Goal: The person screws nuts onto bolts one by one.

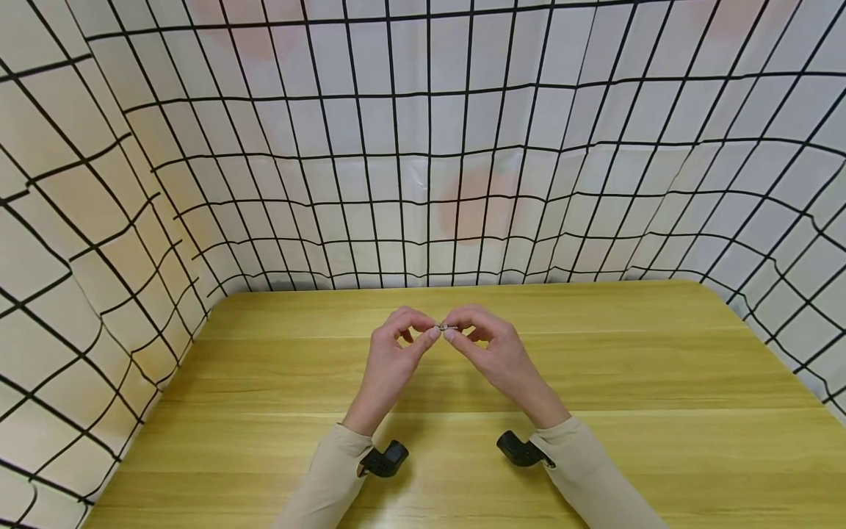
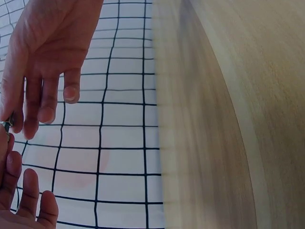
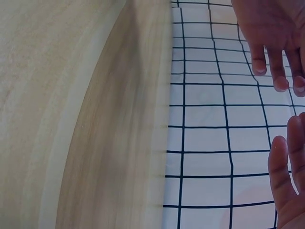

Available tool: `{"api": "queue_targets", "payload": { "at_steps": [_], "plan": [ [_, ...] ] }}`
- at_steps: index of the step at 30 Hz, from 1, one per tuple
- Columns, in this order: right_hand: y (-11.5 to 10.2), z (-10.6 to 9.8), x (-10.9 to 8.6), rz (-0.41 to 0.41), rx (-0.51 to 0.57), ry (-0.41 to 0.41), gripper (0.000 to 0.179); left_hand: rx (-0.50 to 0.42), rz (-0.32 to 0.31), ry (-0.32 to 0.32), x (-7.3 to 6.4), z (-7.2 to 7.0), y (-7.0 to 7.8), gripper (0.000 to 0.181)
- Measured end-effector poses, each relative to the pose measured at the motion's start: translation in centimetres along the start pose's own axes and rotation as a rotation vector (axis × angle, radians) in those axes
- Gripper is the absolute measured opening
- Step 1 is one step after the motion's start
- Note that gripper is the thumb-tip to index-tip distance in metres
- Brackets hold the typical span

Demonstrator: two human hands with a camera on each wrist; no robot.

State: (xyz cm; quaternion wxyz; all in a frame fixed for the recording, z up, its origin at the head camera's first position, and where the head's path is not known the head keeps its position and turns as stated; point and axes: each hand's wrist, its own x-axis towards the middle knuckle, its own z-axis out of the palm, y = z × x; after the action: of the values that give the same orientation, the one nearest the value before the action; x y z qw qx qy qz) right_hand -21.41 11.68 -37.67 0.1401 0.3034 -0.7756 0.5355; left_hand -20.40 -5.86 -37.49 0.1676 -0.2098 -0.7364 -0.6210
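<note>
A small, thin metal piece (image 1: 446,327) is held between both hands above the table, too small for its kind to show. My left hand (image 1: 395,347) pinches its left end between thumb and index finger. From the other side, the thumb and index finger of my right hand (image 1: 490,348) pinch the right end. The fingertips of both hands nearly meet around it. In the left wrist view a bit of the metal piece (image 2: 7,125) peeks out at the left edge. The right wrist view has both hands' other fingers loosely extended, the pinch itself out of frame.
The wooden table (image 1: 264,411) spreads under both arms. Behind it hangs a white sheet with a black grid (image 1: 416,176), which continues along both sides. Black wrist cameras are strapped at the left cuff (image 1: 385,460) and the right cuff (image 1: 522,450).
</note>
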Motion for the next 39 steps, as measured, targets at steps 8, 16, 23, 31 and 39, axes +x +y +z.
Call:
{"api": "queue_targets", "payload": {
  "at_steps": [8,16,23,31,39],
  "plan": [
    [0.0,0.04,-0.03,0.021,0.003,0.011,0.008,-0.006,0.011,-0.012,0.06,-0.02,0.01,0.004],
    [-0.02,-0.04,-0.05,0.067,-0.011,-0.013,0.01,-0.004,0.01,-0.009,0.0,0.02,0.02,0.005],
    [-0.23,-0.34,0.01,0.027,-0.012,-0.014,0.023,0.007,0.008,0.001,-0.01,0.02,0.09,0.005],
    [-0.19,-0.35,0.1,-0.043,-0.013,-0.013,0.019,0.008,0.0,0.007,-0.05,0.03,0.03,0.004],
    [-0.28,-0.29,0.04,-0.025,-0.015,-0.01,0.016,0.006,0.012,0.003,0.01,-0.01,0.09,0.005]
  ]
}}
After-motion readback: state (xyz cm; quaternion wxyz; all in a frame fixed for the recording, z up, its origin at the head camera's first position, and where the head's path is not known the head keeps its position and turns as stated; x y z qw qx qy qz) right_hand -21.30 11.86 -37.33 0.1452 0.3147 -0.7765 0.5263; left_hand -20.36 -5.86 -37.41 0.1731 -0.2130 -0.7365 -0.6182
